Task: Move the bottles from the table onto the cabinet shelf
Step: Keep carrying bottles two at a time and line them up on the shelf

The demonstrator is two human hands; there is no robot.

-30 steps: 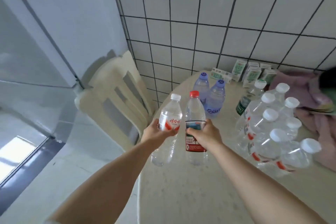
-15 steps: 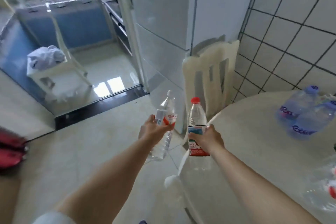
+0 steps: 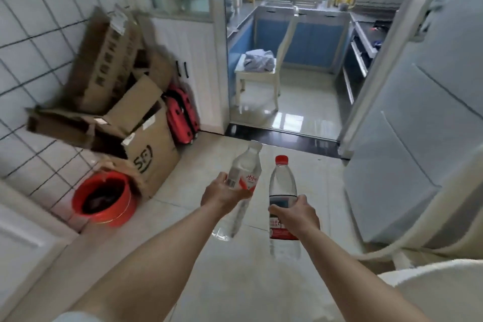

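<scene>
1. Two bottles are in the grip, one per hand: the left hand (image 3: 222, 195) is wrapped round the label of the white-capped bottle (image 3: 241, 185), which tilts with its cap leaning away to the right; the right hand (image 3: 295, 214) is curled round the label of the red-capped bottle (image 3: 282, 191), held upright.
2. Both bottles hang in the air over the tiled floor (image 3: 261, 282), resting on nothing, close side by side but not touching.
3. Outward to the left stand cardboard boxes (image 3: 146, 144) and a red bucket (image 3: 104, 200); ahead is a kitchen doorway with a white chair (image 3: 257, 76); the surface's pale rim (image 3: 431, 277) shows only at the lower right corner.
4. Progress, as I judge it: this pair is off the surface and mid-carry; no shelf is plainly in view, so placing remains.
5. Against half a second ago, the view has swung left: the blue bottles on the surface are gone from sight, the boxes and bucket have come in, and both holds are unchanged.
</scene>
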